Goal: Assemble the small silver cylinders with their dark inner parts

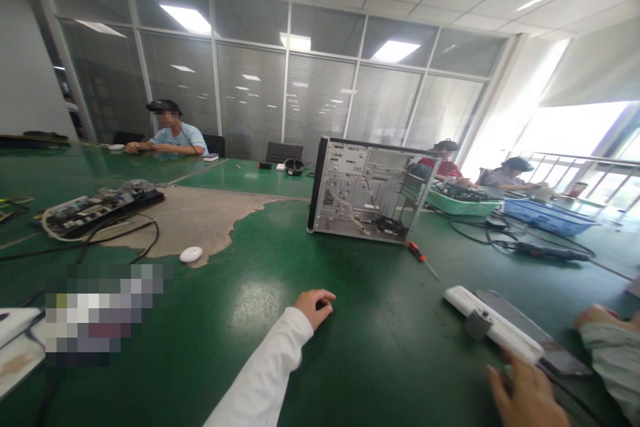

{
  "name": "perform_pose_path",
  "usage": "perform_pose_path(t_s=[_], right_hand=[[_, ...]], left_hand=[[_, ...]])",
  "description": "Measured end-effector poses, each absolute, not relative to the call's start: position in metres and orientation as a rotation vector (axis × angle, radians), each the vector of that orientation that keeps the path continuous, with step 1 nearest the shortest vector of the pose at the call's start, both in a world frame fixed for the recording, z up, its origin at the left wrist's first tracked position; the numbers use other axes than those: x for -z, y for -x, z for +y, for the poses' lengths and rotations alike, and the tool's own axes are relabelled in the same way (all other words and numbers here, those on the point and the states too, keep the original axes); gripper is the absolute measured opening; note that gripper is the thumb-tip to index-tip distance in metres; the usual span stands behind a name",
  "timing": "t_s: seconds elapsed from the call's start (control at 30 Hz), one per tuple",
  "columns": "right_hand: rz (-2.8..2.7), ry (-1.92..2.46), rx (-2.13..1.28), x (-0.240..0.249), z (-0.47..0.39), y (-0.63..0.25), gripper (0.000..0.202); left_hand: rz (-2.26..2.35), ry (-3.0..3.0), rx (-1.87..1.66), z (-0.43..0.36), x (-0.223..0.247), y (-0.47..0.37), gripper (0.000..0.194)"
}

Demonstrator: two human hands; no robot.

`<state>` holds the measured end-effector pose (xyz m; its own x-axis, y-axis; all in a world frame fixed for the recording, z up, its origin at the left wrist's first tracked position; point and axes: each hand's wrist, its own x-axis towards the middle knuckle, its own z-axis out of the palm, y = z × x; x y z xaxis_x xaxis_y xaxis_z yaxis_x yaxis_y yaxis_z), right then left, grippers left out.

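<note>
My left hand (315, 308), in a white sleeve, is over the green table near the middle. Its fingers curl loosely, with a gap between thumb and forefinger and nothing visible in it. At the lower right, my right hand (527, 390) has its fingers apart at the near end of a white power strip (493, 322); whether it touches the strip I cannot tell. A grey plug-like block (479, 325) sits on the strip. Beyond my left hand stands an open computer case (370, 190), its bare metal inside and loose cables showing. A red-and-black screwdriver (417, 252) lies by its lower corner.
Beside the strip lies a flat grey device (530, 327), near another person's hand (597, 315). Green (465, 205) and blue baskets (550, 217) stand at right, with cables before them. A circuit board assembly (100, 210) and white oval object (191, 254) lie left. Several people sit around.
</note>
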<state>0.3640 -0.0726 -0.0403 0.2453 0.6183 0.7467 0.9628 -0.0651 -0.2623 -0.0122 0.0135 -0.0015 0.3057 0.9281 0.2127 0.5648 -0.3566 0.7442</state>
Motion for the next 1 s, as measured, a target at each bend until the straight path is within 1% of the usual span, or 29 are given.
perform_pose_path(t_s=[0.13, 0.2, 0.23, 0.27, 0.33, 0.43, 0.5, 0.57, 0.63, 0.73, 0.83, 1.0], right_hand=[[-1.794, 1.542, 0.129, 0.016, -0.051, -0.27, 0.051], [-1.935, 1.382, -0.11, 0.003, -0.035, -0.219, 0.054], [-1.972, 1.308, -0.211, -0.001, -0.025, -0.196, 0.056], [-1.981, 1.245, -0.285, -0.004, -0.015, -0.174, 0.06], [-1.931, 1.179, -0.361, -0.006, 0.005, -0.136, 0.064], [-1.779, 1.128, -0.488, -0.003, 0.029, -0.1, 0.072], [-1.723, 1.077, -0.609, 0.001, 0.035, -0.093, 0.077], [-1.705, 1.016, -0.74, 0.006, 0.038, -0.099, 0.077], [-1.65, 0.975, -0.878, 0.012, 0.04, -0.113, 0.07], [-1.528, 1.04, -1.012, 0.019, 0.044, -0.132, 0.055], [-1.518, 1.111, -1.045, 0.018, 0.046, -0.138, 0.041], [-1.75, 1.081, -0.876, 0.007, 0.037, -0.131, 0.049]], left_hand=[[1.296, -2.03, -0.891, 0.013, 0.001, 0.011, 0.029], [1.29, -2.032, -0.926, 0.013, 0.002, 0.011, 0.036], [1.302, -2.029, -0.956, 0.014, 0.003, 0.012, 0.043], [1.316, -2.028, -0.992, 0.015, 0.003, 0.013, 0.051], [1.346, -2.027, -1.035, 0.018, 0.004, 0.017, 0.06], [1.411, -2.018, -1.071, 0.021, 0.005, 0.023, 0.063], [1.44, -2.023, -1.088, 0.023, 0.006, 0.027, 0.061], [1.484, -2.03, -1.095, 0.024, 0.007, 0.028, 0.057], [1.543, -2.044, -1.081, 0.026, 0.008, 0.029, 0.052], [1.586, -2.1, -1.017, 0.027, 0.008, 0.028, 0.043], [1.581, -2.106, -1.007, 0.025, 0.008, 0.027, 0.041], [1.568, -2.057, -1.066, 0.022, 0.007, 0.026, 0.044]])
